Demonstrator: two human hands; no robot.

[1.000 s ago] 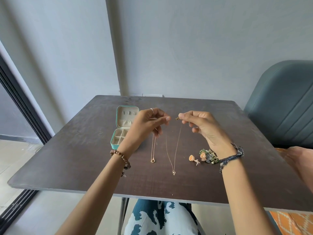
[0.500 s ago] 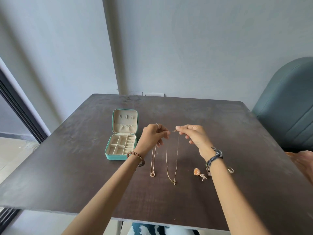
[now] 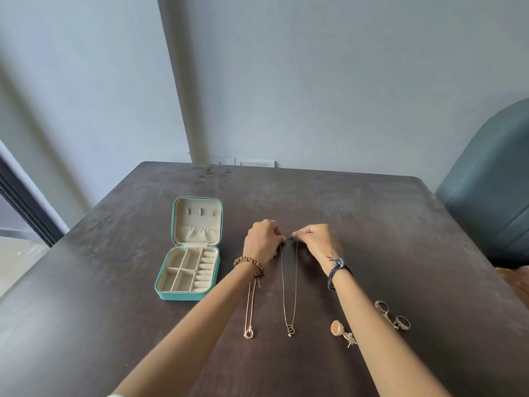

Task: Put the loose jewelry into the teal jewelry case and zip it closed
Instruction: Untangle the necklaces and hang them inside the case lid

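Our left hand (image 3: 264, 239) and right hand (image 3: 316, 239) each pinch an end of the thin gold necklace (image 3: 289, 287), its pendant toward us. The open teal jewelry case (image 3: 187, 295) lies left of our left hand.

Both hands have lowered the thin necklace (image 3: 289, 287) until it lies on the table (image 3: 372, 224)

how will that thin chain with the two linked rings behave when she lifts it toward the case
Probably very floppy: the thin chain lies in a long narrow loop from where both hands, left hand and right hand, pinch its ends. Likely light, with the linked-ring pendant swinging at the bottom. It may tangle.
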